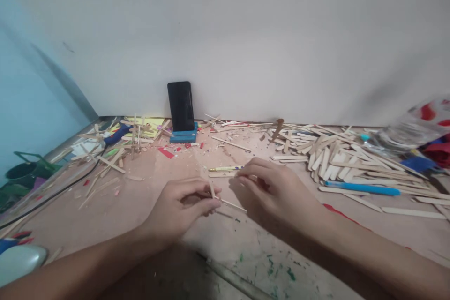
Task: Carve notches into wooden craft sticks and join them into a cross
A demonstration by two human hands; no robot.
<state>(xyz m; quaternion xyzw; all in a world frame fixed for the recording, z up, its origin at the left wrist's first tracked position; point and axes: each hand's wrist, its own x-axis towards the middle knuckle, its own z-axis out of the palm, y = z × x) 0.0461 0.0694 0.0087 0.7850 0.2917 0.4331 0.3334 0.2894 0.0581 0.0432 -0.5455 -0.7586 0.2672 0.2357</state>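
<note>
My left hand (pixel 183 206) is closed in a pinch on thin wooden sticks (pixel 225 203) that jut out to the right just above the table. My right hand (pixel 270 187) lies close beside it, fingers curled and resting on a flat wooden craft stick (pixel 221 174) on the table. A yellow pen (pixel 225 168) lies just beyond that stick, at my right fingertips.
A big heap of wooden craft sticks (pixel 333 154) covers the right of the table, with a blue pen (pixel 362 189) on it. A black phone (pixel 180 105) stands on a blue stand (pixel 183 136) against the wall. Stick scraps and a stick frame (pixel 135 138) lie at the left. A clear plastic bag (pixel 408 136) sits far right.
</note>
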